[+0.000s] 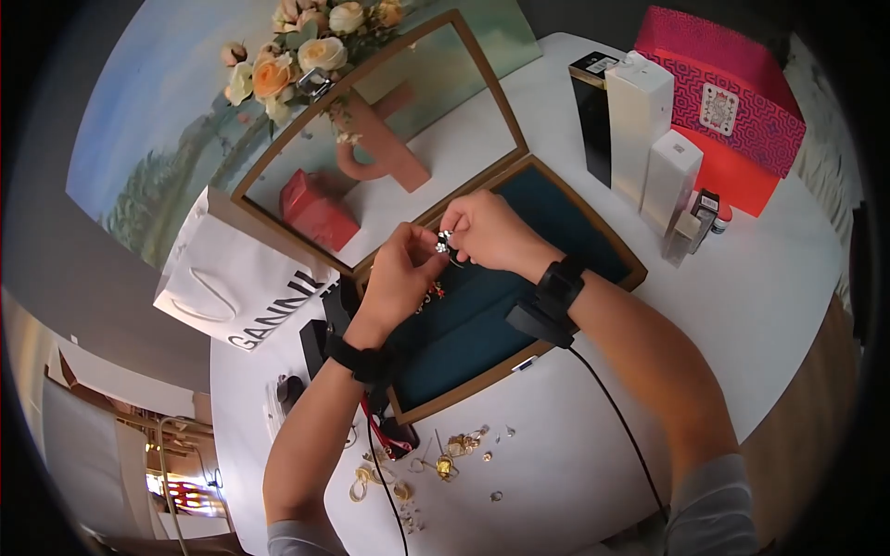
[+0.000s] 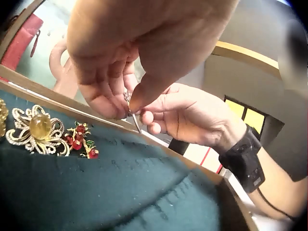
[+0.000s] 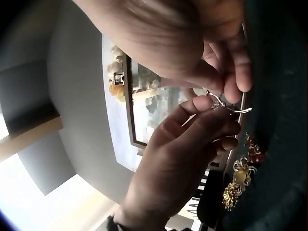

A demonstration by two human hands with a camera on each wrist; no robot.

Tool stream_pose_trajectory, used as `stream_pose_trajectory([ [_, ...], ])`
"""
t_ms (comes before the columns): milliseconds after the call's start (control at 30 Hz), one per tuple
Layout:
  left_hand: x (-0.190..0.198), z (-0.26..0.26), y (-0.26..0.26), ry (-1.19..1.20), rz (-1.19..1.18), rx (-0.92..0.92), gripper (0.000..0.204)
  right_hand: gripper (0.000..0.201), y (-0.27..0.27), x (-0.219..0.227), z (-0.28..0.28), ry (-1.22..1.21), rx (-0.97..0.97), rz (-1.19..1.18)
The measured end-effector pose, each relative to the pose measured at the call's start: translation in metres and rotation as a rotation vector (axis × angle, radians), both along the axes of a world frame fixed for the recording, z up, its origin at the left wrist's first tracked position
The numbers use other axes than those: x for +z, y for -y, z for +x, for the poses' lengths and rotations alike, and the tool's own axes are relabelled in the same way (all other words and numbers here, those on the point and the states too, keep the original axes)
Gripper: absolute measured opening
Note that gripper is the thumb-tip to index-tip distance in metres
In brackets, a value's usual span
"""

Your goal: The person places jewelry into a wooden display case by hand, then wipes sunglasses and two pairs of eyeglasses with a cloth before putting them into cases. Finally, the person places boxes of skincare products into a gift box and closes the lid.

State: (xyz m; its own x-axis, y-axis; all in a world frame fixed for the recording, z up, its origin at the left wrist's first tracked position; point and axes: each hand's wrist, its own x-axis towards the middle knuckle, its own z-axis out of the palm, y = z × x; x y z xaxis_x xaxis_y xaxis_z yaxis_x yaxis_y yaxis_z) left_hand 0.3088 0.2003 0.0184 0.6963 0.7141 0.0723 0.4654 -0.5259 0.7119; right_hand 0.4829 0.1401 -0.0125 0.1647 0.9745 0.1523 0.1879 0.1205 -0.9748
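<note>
Over the teal-lined wooden case (image 1: 496, 306), both hands meet at a small silver jewellery piece (image 1: 442, 245) with sparkling flower shapes. My left hand (image 1: 399, 278) pinches one side of it between thumb and fingers. From the other side my right hand (image 1: 501, 236) pinches it too. A thin curved silver stem (image 3: 243, 111) sticks out past the fingertips in the right wrist view; the fingers hide much of the rest. Below the left hand, a gold brooch with a yellow stone (image 2: 40, 127) and a red-berry jewellery piece (image 2: 79, 139) lie on the lining.
The case's glass lid (image 1: 464, 56) stands raised behind. Loose gold jewellery (image 1: 447, 466) lies in front on the white table. A white paper bag (image 1: 222, 278) stands at the left; upright boxes (image 1: 640, 111) and a pink patterned box (image 1: 742, 93) stand at the right.
</note>
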Motion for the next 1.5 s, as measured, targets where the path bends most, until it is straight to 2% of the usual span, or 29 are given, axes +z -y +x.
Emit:
stream_pose_trajectory([
  [33,0.003,0.001,0.002,-0.005,0.003,-0.004,0.025,0.011,-0.001,-0.002,0.002,-0.008,-0.033,-0.078],
  [100,0.01,-0.007,0.008,-0.024,0.07,0.058,0.027,0.01,-0.009,-0.018,0.005,0.036,-0.023,-0.088],
  [167,0.029,-0.025,0.024,-0.027,0.034,0.068,0.027,0.009,-0.009,-0.022,0.005,0.081,-0.003,-0.098],
  [267,0.044,-0.079,0.05,-0.06,-0.059,0.113,0.026,0.008,-0.008,-0.023,-0.002,0.133,-0.059,-0.069],
  [300,0.05,-0.099,0.064,-0.088,-0.075,0.13,0.027,0.008,-0.01,-0.029,-0.004,0.227,-0.077,-0.011],
  [333,0.047,-0.123,0.075,-0.066,-0.058,0.161,0.031,0.008,-0.011,-0.031,-0.006,0.322,-0.097,0.048],
  [433,0.038,-0.194,0.115,-0.15,-0.022,0.239,0.032,0.011,-0.01,-0.028,-0.009,0.357,-0.082,0.004],
  [467,0.038,-0.21,0.132,-0.193,-0.041,0.319,0.032,0.008,-0.011,-0.032,-0.009,0.345,-0.099,0.064],
  [600,0.02,-0.273,0.163,-0.116,-0.218,0.396,0.03,0.009,-0.012,-0.025,0.001,0.243,-0.083,0.073],
  [667,0.012,-0.287,0.169,0.081,-0.333,0.482,0.027,0.01,-0.013,-0.034,0.007,0.227,-0.069,0.076],
  [700,0.01,-0.289,0.169,0.096,-0.339,0.483,0.027,0.01,-0.016,-0.037,0.008,0.2,-0.063,0.081],
  [767,0.008,-0.287,0.163,0.295,-0.344,0.407,0.025,0.011,-0.011,-0.03,0.005,0.269,-0.084,0.032],
  [867,0.005,-0.276,0.163,0.434,-0.334,0.434,0.021,0.011,-0.011,-0.028,0.008,0.196,-0.045,0.106],
  [933,-0.001,-0.276,0.168,0.565,-0.35,0.484,0.017,0.011,-0.004,-0.022,0.009,0.036,-0.031,-0.031],
  [967,-0.005,-0.281,0.169,0.578,-0.362,0.487,0.017,0.011,-0.003,-0.02,0.009,0.052,-0.028,-0.04],
  [1033,-0.01,-0.289,0.17,0.821,-0.559,0.464,0.014,0.011,-0.001,-0.013,0.008,-0.043,0.066,-0.043],
  [1067,-0.011,-0.288,0.17,0.842,-0.572,0.516,0.011,0.011,0.002,-0.007,0.003,-0.027,0.08,-0.049],
  [1100,-0.011,-0.284,0.171,0.865,-0.571,0.535,0.011,0.009,0.007,0.0,-0.005,-0.112,0.204,0.009],
  [1167,-0.004,-0.271,0.171,0.792,-0.537,0.522,0.011,0.008,0.025,0.026,-0.029,-0.239,0.449,0.058],
  [1300,0.039,-0.212,0.17,0.549,-0.525,0.279,0.021,0.009,0.062,0.063,-0.077,-0.412,0.687,0.058],
  [1333,0.044,-0.199,0.17,0.543,-0.485,0.179,0.025,0.01,0.07,0.067,-0.084,-0.442,0.723,0.061],
  [1433,0.064,-0.165,0.17,0.464,-0.372,0.102,0.027,0.011,0.083,0.071,-0.094,-0.5,0.759,0.125],
  [1500,0.066,-0.157,0.172,0.516,-0.409,0.117,0.024,0.012,0.087,0.072,-0.095,-0.533,0.779,0.132],
])
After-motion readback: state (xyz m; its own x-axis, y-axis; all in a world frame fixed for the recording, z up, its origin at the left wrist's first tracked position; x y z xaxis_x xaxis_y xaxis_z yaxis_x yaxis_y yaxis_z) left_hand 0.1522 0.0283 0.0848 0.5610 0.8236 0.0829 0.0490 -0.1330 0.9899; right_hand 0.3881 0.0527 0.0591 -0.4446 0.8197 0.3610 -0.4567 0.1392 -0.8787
